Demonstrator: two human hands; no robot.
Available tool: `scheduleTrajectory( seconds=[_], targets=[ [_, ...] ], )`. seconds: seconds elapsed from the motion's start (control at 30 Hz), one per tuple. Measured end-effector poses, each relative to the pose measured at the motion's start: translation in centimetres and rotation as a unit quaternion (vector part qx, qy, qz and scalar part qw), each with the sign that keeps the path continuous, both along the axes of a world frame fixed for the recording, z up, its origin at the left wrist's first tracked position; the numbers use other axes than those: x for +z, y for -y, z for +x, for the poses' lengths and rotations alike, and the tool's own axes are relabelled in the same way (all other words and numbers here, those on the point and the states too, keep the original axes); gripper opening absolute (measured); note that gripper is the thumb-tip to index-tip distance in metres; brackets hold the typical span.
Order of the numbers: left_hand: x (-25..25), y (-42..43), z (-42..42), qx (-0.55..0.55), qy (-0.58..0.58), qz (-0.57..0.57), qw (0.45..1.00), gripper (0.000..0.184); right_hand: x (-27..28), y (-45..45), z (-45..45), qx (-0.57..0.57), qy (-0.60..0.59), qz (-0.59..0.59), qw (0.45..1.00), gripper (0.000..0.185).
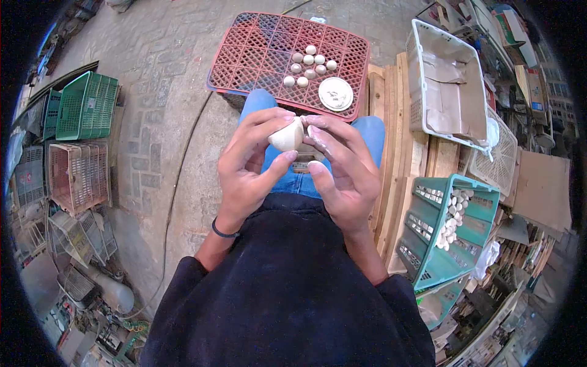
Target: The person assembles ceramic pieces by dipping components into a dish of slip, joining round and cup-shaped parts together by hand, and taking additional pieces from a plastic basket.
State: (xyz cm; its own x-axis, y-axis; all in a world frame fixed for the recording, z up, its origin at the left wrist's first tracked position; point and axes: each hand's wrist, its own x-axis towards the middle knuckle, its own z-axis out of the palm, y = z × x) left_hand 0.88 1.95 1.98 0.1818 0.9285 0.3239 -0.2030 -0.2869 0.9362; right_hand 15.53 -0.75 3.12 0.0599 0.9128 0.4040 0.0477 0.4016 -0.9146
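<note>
My left hand point(249, 153) pinches a white ball point(286, 137) over my lap point(298, 186), my right hand point(351, 165) half open just beside it, this side of the red crate point(251, 52)'s near edge, with paved floor point(143, 128) stretching leftward.

Worn are a dark top point(287, 293), blue jeans point(371, 134) and a black left-wrist band point(224, 230); dust marks the fingers point(325, 140).

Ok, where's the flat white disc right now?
In the head view, the white disc lies on the red crate, at its near right corner, with the small pale balls to its left and farther back.
</note>
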Motion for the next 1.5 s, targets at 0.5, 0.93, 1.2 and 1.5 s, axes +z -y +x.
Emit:
scheduleTrajectory(
  seconds=[0.5, 0.93, 1.2, 1.5],
  targets=[
    [0.0, 0.2, 0.0, 0.015, -0.038, -0.024, 0.999, 0.038, -0.3, -0.5, 0.4, 0.072, -0.097, -0.039, 0.992, 0.027],
    [0.3, 0.0, -0.1, 0.028, -0.232, 0.053, 0.971, 0.048, -0.1, -0.2, -0.5, 0.042, -0.207, -0.151, 0.966, 0.057],
    [0.1, 0.0, 0.2, 0.031, -0.118, 0.029, 0.992, 0.044, 0.0, -0.3, -0.4, 0.022, -0.251, -0.172, 0.952, 0.051],
    [0.8, 0.8, 0.2, 0.015, -0.065, -0.053, 0.996, 0.04, -0.1, -0.1, 0.0, -0.002, -0.167, -0.141, 0.976, 0.036]
  ],
)
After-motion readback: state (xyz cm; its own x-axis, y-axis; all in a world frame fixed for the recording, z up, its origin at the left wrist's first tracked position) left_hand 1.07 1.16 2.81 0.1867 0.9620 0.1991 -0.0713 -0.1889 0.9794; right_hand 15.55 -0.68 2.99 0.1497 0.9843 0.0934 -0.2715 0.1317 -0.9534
